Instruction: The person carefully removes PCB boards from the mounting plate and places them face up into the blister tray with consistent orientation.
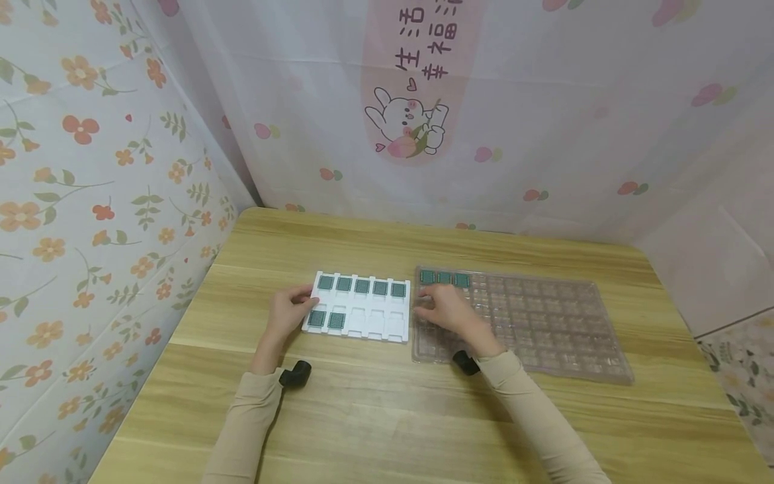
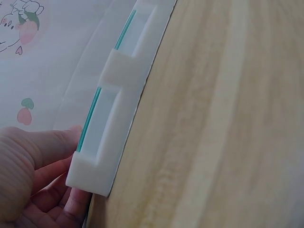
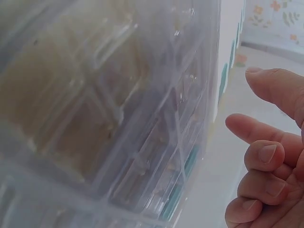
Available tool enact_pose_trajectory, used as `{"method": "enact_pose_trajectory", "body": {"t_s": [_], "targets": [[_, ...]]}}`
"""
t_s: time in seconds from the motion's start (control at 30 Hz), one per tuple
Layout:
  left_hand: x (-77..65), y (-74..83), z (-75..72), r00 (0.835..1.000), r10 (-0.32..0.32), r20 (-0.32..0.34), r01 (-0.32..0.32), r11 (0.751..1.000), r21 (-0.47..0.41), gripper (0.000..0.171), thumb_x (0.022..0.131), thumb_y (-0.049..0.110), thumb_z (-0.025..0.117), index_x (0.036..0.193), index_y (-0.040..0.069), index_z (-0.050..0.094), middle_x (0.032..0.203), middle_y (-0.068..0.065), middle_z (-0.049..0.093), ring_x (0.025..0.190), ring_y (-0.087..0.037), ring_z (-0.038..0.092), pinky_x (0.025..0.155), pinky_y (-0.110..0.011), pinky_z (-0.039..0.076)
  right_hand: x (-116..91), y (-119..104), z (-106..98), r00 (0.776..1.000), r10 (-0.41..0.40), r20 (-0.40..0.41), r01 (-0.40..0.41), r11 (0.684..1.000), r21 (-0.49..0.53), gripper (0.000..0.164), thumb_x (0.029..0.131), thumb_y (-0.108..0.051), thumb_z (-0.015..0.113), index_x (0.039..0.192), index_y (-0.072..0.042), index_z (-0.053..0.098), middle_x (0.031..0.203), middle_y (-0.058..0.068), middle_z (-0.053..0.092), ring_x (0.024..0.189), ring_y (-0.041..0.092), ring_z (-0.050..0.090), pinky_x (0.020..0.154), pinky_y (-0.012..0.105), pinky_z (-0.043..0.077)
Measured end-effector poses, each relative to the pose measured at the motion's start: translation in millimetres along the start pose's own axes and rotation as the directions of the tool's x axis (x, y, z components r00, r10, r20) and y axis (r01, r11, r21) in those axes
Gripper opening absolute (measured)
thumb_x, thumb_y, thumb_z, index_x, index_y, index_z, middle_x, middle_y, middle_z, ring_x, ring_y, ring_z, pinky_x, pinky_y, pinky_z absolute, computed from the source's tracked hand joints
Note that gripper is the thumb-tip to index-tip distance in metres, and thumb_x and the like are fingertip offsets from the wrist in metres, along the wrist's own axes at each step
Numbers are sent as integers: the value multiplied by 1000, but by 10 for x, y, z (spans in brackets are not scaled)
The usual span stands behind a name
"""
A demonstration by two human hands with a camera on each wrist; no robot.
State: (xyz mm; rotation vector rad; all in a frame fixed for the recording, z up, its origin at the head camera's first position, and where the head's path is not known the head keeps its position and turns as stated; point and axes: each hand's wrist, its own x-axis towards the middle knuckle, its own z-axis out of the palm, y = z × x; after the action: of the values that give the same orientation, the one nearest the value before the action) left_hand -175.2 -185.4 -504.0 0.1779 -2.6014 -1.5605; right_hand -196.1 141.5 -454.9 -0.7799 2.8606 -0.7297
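My left hand (image 1: 285, 313) grips the left edge of a white tray (image 1: 357, 302), thumb at the rim and fingers bent at its side in the left wrist view. Small green square chips (image 1: 361, 286) fill the tray's back row, and two more chips (image 1: 336, 320) sit at the left of its front row. Over the left end of a clear plastic tray (image 1: 544, 321) is my right hand (image 1: 449, 309). In the right wrist view its thumb and index finger stand apart with nothing between them, the other fingers curled. Three green chips (image 1: 444, 277) lie in the clear tray's back left pockets.
Both trays lie side by side on a wood-grain table (image 1: 363, 417), the clear one on the right. A printed curtain (image 1: 520, 121) hangs behind the table, and a floral one (image 1: 91, 202) on the left. A black wrist device (image 1: 295, 374) sticks out from the left sleeve.
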Motion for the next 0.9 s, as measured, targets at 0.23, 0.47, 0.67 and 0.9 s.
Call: {"method": "enact_pose_trajectory", "body": {"t_s": [0.23,0.47,0.67,0.9], "targets": [[4,-6,-6,1000,12,-3,-12,1000,-2,30,80,2,70,109,-8,65,91,-22,67,80,-25,60,63,-16,43,31,-51,52,997,-73,-36,72,997,-12,26,80,-18,73,97,2,69,70,9,65,46,4,36,47,21,37],[6,-7,-6,1000,21,-7,-21,1000,-3,31,80,2,70,108,-8,65,91,-23,67,79,-25,60,64,-16,43,55,-158,72,997,-80,-23,80,997,-6,30,81,-20,73,100,2,69,57,-2,54,44,3,31,45,20,31],[3,-5,1,1000,26,-15,-26,1000,-3,30,79,1,71,107,-9,66,89,-23,67,78,-24,60,63,-16,43,80,-256,100,995,-98,-14,98,995,4,32,80,-20,74,101,3,69,53,-6,41,47,4,32,45,19,29],[6,-10,0,999,31,-11,-31,999,-10,30,79,1,71,107,-9,66,90,-23,67,76,-21,59,63,-15,43,121,-343,176,985,-171,-27,170,985,-24,29,80,-21,74,98,1,69,52,-6,47,49,4,33,48,19,33]]}}
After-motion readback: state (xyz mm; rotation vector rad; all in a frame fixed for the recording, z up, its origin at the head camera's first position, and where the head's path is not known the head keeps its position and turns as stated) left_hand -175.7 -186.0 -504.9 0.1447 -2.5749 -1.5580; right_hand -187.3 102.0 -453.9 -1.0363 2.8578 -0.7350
